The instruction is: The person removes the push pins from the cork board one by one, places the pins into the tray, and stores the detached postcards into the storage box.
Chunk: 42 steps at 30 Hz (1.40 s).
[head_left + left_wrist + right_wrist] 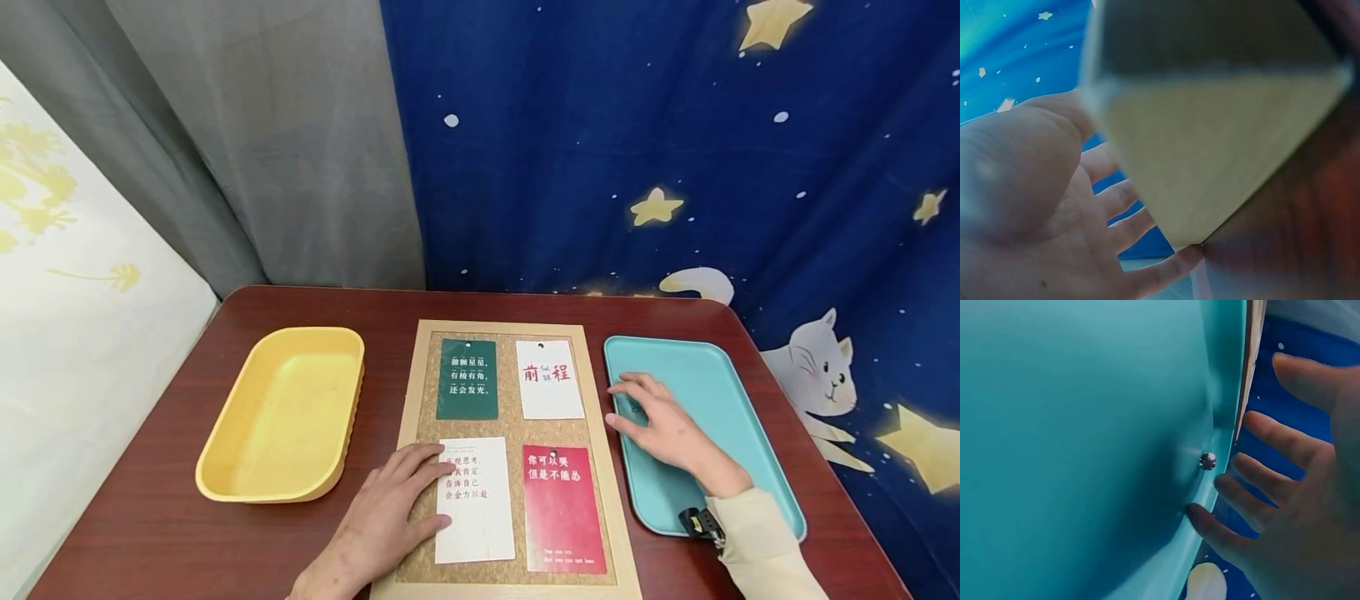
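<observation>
A framed cork board (510,432) bears a green card (468,400), a white card with large red characters (551,404), a white card with small red text (476,533) and a red card (564,521). My left hand (382,504) lies over the board's left side, its fingers and thumb spread at the left edge of the small-text card. Over the left edge of a teal tray (690,358) hovers my right hand (663,425), fingers loosely bent and apart. The right wrist view has a small round shiny thing (1208,461) in the tray near those fingertips.
To the left on the dark red table (150,508) stands a yellow tub (281,417). Behind the table hang a grey curtain (300,167) and a blue star-patterned curtain (562,167). A black device (701,523) sits at my right wrist.
</observation>
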{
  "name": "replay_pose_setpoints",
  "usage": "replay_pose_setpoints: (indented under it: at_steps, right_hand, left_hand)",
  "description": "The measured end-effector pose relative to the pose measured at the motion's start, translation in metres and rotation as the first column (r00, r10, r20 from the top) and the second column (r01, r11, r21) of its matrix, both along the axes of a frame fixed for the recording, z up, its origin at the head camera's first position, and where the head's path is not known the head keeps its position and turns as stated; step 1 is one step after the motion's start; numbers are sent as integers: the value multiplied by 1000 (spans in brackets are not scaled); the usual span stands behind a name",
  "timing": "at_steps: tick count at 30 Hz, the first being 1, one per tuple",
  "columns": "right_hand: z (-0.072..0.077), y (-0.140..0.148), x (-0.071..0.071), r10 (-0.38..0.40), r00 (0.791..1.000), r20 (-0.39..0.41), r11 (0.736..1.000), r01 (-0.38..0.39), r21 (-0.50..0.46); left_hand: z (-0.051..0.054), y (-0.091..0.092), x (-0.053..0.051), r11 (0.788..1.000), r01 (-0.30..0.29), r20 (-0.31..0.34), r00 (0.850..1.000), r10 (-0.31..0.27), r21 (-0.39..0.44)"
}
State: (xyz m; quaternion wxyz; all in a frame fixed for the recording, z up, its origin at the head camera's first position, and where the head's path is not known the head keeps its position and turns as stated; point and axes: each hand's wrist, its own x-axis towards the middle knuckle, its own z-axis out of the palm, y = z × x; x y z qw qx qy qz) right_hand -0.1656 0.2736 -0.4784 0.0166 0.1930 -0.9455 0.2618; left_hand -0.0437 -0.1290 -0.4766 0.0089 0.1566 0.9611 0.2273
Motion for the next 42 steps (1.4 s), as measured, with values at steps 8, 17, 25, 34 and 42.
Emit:
replay_pose_setpoints:
  at_steps: [8,17,25,34,42]
  right_hand:
    - [1,-12,7,57,992,114,993,-68,92]
    - [1,-13,8,71,988,136,992,-85,98]
    - [4,-13,8,76,982,174,993,-91,80]
    - [5,-12,6,52,980,194,994,-69,82]
    - [4,-11,5,53,982,183,993,-72,97]
  left_hand:
    - [0,-2,0,1000,-2,13,1000,2,-17]
    - [1,-2,0,1000,1,13,1000,-1,-28]
    - [0,-1,0,1000,-7,21,1000,7,-27]
    - [-1,0,-1,1000,-4,18,1000,5,-23]
    - [-1,1,-2,1000,-1,-6,1000,0,-19]
